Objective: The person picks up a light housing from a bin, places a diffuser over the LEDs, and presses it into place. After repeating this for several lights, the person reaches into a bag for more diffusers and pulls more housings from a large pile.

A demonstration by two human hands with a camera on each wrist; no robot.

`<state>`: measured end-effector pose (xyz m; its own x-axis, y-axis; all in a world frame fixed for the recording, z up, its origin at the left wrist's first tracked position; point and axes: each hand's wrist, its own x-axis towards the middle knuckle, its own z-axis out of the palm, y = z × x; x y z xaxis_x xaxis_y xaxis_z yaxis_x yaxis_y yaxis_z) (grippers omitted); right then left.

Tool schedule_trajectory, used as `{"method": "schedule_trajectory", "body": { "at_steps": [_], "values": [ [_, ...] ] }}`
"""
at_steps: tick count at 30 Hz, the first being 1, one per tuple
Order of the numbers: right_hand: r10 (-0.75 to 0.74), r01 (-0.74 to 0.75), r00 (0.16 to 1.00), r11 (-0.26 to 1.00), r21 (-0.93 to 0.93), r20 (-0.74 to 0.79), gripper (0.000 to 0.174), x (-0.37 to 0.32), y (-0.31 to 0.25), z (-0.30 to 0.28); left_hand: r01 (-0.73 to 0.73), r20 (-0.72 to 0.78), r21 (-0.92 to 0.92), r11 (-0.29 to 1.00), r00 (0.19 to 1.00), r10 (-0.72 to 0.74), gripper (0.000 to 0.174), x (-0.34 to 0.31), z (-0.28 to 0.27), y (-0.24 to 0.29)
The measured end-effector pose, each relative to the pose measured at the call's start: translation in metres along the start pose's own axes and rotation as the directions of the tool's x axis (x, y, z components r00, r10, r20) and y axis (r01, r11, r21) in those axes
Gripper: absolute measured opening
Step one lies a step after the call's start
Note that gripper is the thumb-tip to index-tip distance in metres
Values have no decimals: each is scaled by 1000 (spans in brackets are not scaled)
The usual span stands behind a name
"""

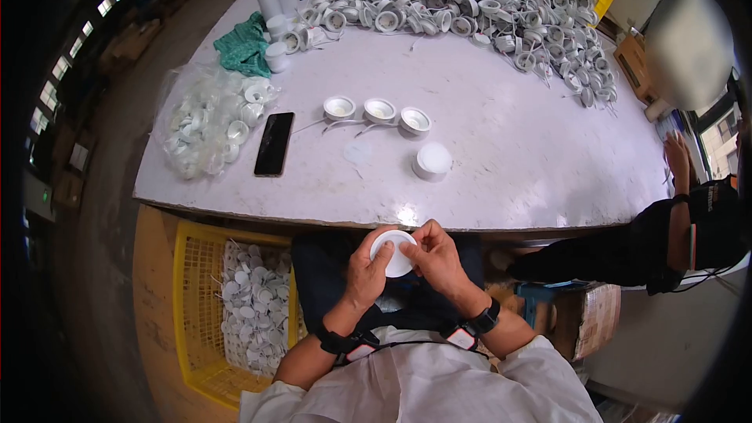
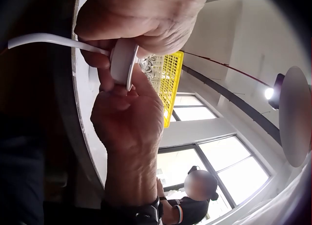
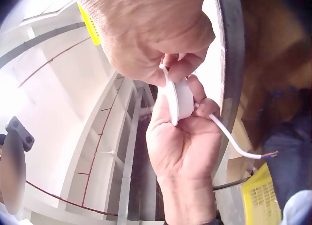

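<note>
A white round downlight is held between both hands over the lap, just off the table's front edge. My left hand grips its left side, thumb on the white face. On the opposite side my right hand pinches the rim with thumb and fingers. From the back of the lamp a white cable runs out past the left fingers, with bare coloured wire ends. Three similar downlights sit in a row on the table, and a white cylindrical lamp piece stands nearer.
A large heap of downlights covers the table's far side. At left lie a phone, a clear bag of white parts and a green bag. A yellow crate stands below left. Another person is at right.
</note>
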<state>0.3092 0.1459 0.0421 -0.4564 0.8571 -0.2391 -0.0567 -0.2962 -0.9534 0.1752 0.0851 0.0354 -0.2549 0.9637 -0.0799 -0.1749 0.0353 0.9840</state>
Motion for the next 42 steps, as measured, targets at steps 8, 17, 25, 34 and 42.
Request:
{"method": "schedule_trajectory", "body": {
  "at_steps": [8, 17, 25, 34, 42],
  "values": [
    [94, -91, 990, 995, -33, 105, 18, 10, -6, 13, 30, -105, -111, 993, 994, -42, 29, -6, -27, 1],
    [-553, 450, 808, 359, -818, 202, 27, 122, -5, 28, -20, -652, -222, 975, 746, -133, 42, -58, -237, -43],
    [-353, 318, 887, -2, -948, 298, 30, 178, -11, 57, 100, -764, -433, 896, 487, -423, 41, -174, -377, -143],
    [-363, 316, 883, -8, -949, 297, 18, 187, -11, 38, 176, -826, -529, 830, 116, -551, 33, -219, -395, -178],
    [93, -71, 990, 976, 206, -101, 21, 137, -43, 39, 242, -824, -460, 854, 242, -512, 27, -218, -403, -202]
  ]
}}
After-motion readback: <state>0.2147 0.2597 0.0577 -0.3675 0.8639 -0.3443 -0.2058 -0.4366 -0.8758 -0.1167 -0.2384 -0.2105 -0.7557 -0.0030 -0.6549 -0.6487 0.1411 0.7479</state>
